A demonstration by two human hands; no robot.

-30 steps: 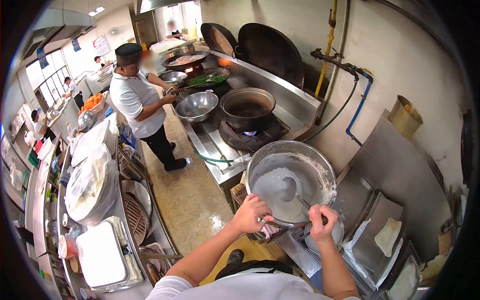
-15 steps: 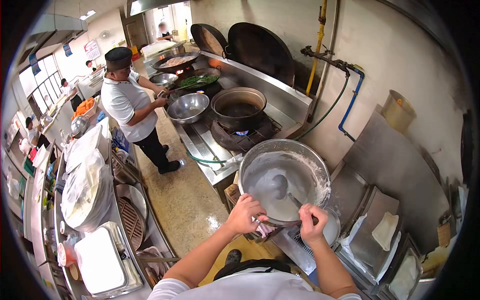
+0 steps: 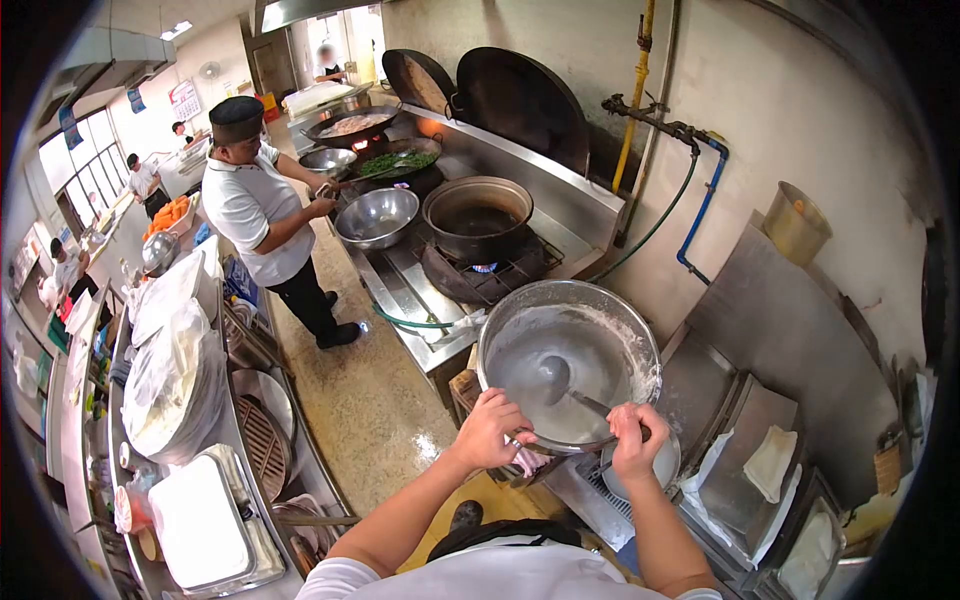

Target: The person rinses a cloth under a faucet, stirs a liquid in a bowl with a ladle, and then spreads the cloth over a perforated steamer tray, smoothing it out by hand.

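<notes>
If stirred too hard, could slosh the pale liquid over the near rim of the wide steel bowl, set near the middle of the scene, just off the near right end of the stove. Note the ladle, dipped head-down into that liquid, with its handle slanting up over the near right rim. See the right hand, closed round that handle, and the left hand, gripping the near left rim with bent fingers. Might tip or swivel the bowl by levering the handle hard against its edge, above all with a loosened left grip; cannot tell the support underneath, mostly hidden from view. Could catch the pink cloth beside the left hand, spoiling the hold. Could drip into the pale dish below the right hand, too. Farther out, beware the lit burner under the dark pot, beyond the bowl's far left side: could splash the flame through a careless flick. Could also slicken the floor on the left, toward the co-worker far left.
</notes>
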